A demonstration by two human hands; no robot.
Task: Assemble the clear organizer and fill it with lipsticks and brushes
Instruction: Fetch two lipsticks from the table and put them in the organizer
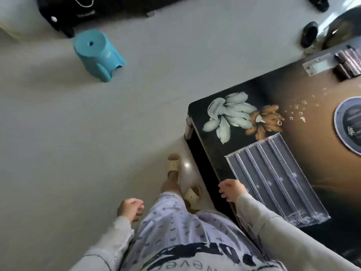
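Organizer panels [273,178] flat, lipsticks [349,63] cut off; left hand [130,209], right hand [231,189] — loosely curled

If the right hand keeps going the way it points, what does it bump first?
Probably nothing soon: the right hand aims past the table edge toward floor near the sandal, away from the clear organizer. Depth is unclear.

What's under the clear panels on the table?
Only the dark tabletop shows through the panels; nothing else visible beneath. The right sleeve covers part of their near edge, so that strip is unseen.
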